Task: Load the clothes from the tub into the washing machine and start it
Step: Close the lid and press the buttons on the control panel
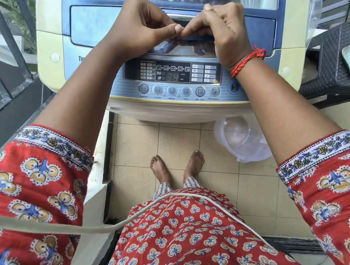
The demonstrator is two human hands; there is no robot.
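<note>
Gripping lid handle, clothes inside

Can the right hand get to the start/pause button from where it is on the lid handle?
Probably yes. The right hand rests on the lid handle just above the panel, and the start/pause button sits uncovered beside that wrist, with nothing between them.
</note>
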